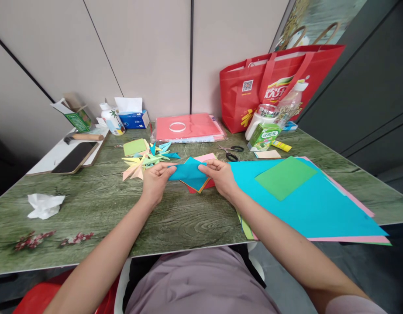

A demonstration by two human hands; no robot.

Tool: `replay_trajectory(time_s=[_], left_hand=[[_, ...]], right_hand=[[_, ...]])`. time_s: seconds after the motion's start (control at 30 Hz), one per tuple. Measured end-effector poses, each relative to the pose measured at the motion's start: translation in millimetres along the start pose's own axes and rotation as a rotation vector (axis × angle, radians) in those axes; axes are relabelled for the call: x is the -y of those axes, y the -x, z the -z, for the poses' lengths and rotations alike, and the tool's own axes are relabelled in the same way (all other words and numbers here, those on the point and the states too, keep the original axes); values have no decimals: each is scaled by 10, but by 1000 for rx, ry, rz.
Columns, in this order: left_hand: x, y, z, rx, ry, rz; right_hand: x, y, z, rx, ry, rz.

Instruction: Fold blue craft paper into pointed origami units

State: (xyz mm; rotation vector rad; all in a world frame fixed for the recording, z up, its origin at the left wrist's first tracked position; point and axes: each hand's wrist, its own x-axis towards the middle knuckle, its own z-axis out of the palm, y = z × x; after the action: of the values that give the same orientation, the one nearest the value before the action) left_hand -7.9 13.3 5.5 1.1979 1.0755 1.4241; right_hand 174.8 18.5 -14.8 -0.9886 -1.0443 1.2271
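A folded piece of blue paper is stretched between my two hands, above the table. My left hand pinches its left end between thumb and fingers. At the opposite end, my right hand grips it in the same way. Partly hidden under it lies a small pile of coloured paper squares, with blue on top and orange, pink and red edges showing. Several folded paper shapes in yellow, peach, green and blue lie just beyond my left hand. Black-handled scissors rest past my right hand.
Large coloured sheets with a green square on top cover the right side. A red bag, a drink carton and a bottle stand behind. A phone, hammer and crumpled tissue lie left.
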Motion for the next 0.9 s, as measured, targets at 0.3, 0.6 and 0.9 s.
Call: replay_trajectory(time_s=[0.3, 0.6, 0.9], left_hand=[[12, -1, 2, -13, 7, 23], [4, 1, -1, -11, 33, 34], [4, -2, 5, 11, 29, 38]], right_hand=[[-23, -20, 6, -56, -36, -28], [-23, -20, -4, -64, -69, -26], [6, -12, -3, -53, -84, -33]])
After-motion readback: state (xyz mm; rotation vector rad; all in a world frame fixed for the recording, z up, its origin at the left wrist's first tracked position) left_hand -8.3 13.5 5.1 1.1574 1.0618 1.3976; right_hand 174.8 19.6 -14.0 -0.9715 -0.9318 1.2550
